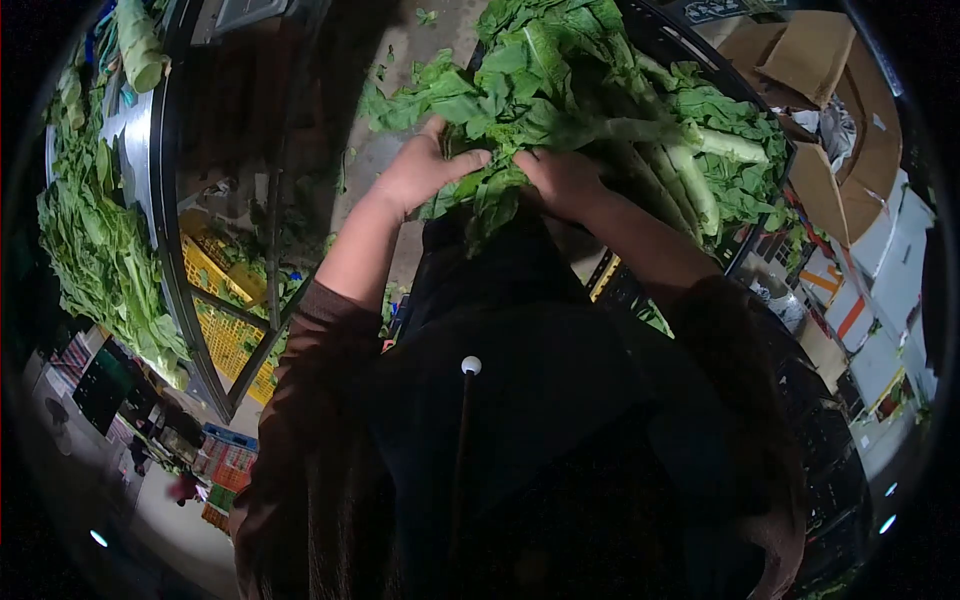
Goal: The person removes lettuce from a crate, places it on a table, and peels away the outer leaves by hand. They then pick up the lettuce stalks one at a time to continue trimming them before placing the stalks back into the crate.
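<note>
A big bunch of leafy greens [545, 75] with pale thick stalks [690, 170] lies across a dark crate [700, 60] in front of me. My left hand [420, 165] grips the leafy end of the bunch, thumb over the leaves. Beside it, my right hand [565, 180] is closed on the same bunch, close to where the stalks begin. Both hands sit at the near edge of the pile, above my dark clothing.
A metal table [150, 130] on the left carries more leafy greens [95, 250]. Yellow crates [225, 310] sit under it. Flattened cardboard boxes [830, 90] lie at the right. Loose leaves litter the floor [380, 150] between table and crate.
</note>
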Demonstrator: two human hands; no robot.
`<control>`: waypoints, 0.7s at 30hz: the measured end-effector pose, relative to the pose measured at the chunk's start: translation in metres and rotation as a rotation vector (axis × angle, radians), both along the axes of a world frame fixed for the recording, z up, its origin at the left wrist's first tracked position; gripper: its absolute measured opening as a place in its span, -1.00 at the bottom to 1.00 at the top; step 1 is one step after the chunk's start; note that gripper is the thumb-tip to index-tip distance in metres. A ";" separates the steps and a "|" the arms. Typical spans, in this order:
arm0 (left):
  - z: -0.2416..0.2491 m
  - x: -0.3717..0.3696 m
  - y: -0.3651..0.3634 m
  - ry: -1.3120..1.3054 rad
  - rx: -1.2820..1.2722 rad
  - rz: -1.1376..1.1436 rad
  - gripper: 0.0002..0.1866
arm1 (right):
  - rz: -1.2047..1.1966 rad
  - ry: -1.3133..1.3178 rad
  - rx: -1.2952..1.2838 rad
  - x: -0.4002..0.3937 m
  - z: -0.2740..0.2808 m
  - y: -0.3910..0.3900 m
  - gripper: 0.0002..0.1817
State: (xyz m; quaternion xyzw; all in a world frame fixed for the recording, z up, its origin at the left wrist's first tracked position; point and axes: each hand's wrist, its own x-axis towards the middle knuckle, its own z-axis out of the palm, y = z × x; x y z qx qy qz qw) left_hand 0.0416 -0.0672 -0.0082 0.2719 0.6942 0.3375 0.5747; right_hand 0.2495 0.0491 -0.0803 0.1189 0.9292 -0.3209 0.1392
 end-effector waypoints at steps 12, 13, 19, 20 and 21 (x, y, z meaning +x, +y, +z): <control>0.005 -0.001 -0.066 0.100 -0.270 0.025 0.13 | -0.439 -0.412 -0.052 -0.051 -0.045 0.005 -0.75; 0.001 0.001 -0.057 0.069 -0.245 0.124 0.15 | -0.435 -0.413 -0.053 -0.044 -0.047 0.003 -0.75; -0.040 -0.005 -0.018 0.331 -0.083 0.274 0.09 | -0.248 -0.610 -0.041 -0.032 0.000 0.008 -0.58; -0.042 -0.005 -0.013 0.380 0.097 0.204 0.00 | -0.355 -0.464 0.095 -0.017 -0.007 0.009 -0.53; -0.044 -0.004 -0.007 0.428 0.280 0.134 -0.08 | -0.457 -0.314 0.233 -0.005 -0.015 0.012 -0.46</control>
